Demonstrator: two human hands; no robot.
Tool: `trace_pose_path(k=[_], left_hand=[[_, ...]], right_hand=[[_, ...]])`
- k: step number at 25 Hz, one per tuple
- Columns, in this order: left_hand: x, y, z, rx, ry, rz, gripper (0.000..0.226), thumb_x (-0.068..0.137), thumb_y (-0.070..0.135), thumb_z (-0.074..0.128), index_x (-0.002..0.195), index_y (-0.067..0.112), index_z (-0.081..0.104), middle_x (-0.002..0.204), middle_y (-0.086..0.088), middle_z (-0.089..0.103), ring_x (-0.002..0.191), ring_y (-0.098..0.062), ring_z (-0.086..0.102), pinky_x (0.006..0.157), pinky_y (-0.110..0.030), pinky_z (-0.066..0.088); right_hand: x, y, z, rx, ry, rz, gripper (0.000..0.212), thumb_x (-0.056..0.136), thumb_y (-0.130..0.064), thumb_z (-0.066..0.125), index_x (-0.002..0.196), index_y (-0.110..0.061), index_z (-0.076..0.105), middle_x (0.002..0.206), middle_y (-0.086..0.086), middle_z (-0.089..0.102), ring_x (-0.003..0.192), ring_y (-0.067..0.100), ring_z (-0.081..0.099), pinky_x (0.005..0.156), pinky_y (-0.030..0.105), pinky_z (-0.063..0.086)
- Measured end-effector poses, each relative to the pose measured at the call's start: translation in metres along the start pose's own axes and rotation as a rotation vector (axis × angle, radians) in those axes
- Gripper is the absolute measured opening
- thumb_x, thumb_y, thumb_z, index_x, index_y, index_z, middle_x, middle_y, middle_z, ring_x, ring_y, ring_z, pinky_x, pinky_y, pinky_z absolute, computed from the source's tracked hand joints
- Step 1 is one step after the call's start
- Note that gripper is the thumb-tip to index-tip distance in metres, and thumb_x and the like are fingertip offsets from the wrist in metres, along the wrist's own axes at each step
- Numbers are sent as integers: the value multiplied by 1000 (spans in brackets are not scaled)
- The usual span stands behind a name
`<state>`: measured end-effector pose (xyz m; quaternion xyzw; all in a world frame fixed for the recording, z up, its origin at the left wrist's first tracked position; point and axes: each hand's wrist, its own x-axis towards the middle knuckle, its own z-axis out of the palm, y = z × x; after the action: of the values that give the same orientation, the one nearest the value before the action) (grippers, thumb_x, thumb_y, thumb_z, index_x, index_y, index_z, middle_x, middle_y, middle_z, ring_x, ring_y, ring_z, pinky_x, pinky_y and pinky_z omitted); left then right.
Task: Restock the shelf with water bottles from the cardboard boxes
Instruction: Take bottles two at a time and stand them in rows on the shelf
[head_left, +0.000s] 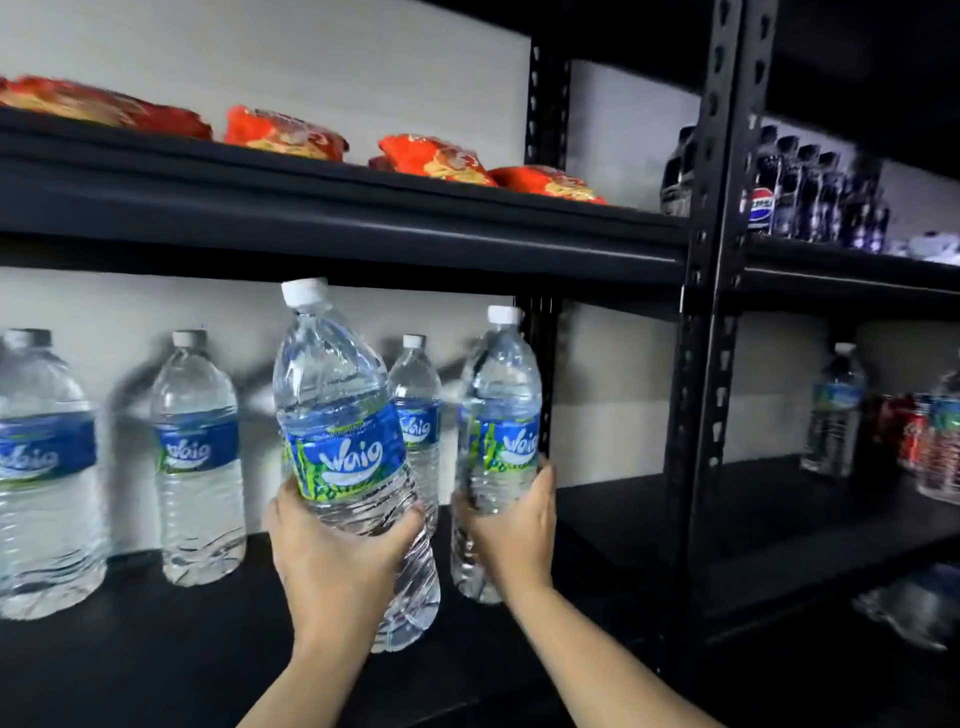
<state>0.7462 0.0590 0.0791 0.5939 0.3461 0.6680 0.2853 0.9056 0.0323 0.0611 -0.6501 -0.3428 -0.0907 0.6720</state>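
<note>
— What's on your feed?
— Black metal shelving (623, 519), and I'm using its black perforated upright post (719, 260) as my marker. Left of the post, three clear plastic water bottles with blue labels and white caps (200, 457) stand upright on the lower board (156, 649), close to the wall.
— And the two being handled?
— Both are left of the post, in front of those three. The tilted clear water bottle (337, 415) leans its cap away from the post, and my left hand (332, 556) has its grip curled round the lower body. The upright clear water bottle (506, 415) is nearer the post, with my right hand (514, 535) gripping its waist. I can't tell whether either base touches the board.
— Anything smaller?
— Red-orange plastic packets (285, 132) on the upper board (337, 213), left of the post. Dark cola bottles (810, 192) right of it.
</note>
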Motion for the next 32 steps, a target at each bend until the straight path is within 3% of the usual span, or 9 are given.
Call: trace_pose_path(k=[3,5,8,13,19,28,32], left_hand=[[6,-15,10,22,-5,20,102,47,43,93,132,16,42,118,-3,55,116,-26,54,104,-49,43],[10,-24,14,24,-18,10,108,44,49,90,134,13,42,119,-5,55,117,-27,53,105,-50,42],[12,-38,18,31,-43,9,105,45,45,91,133,12,44,119,-3,55,117,-26,53,106,-48,42],[11,-42,18,28,-66,30,96,51,36,92,131,14,46,120,1,51,118,-21,50,107,-41,40],[12,-41,23,27,-63,71,94,50,36,92,130,15,47,117,1,51,117,-21,50,106,-40,40],[10,-49,34,19,-84,63,92,50,35,93,128,18,46,122,1,53,121,-25,50,107,-46,40],[13,-57,36,12,-96,48,99,46,46,92,129,21,45,121,2,53,116,-24,55,100,-51,46]], right_hand=[[36,23,8,-16,11,63,85,59,-31,87,129,-18,40,117,0,55,108,19,54,88,25,42],[46,38,11,-5,11,91,83,62,-25,88,130,-18,40,116,-3,52,104,14,50,83,19,37],[48,61,15,0,-6,113,81,65,-20,87,131,-17,39,113,-6,48,100,9,47,69,5,32],[53,72,18,-11,-60,83,78,65,-25,88,127,-23,40,116,-6,49,104,9,49,82,21,38],[61,78,25,32,-65,60,86,64,-20,88,133,-19,39,122,-5,44,108,8,46,89,21,39],[61,87,23,65,-168,79,104,66,-27,89,147,-28,23,129,-14,28,116,2,34,98,22,32],[52,111,16,-129,-288,133,96,66,-39,86,142,-23,30,128,-8,33,118,6,38,103,24,33]])
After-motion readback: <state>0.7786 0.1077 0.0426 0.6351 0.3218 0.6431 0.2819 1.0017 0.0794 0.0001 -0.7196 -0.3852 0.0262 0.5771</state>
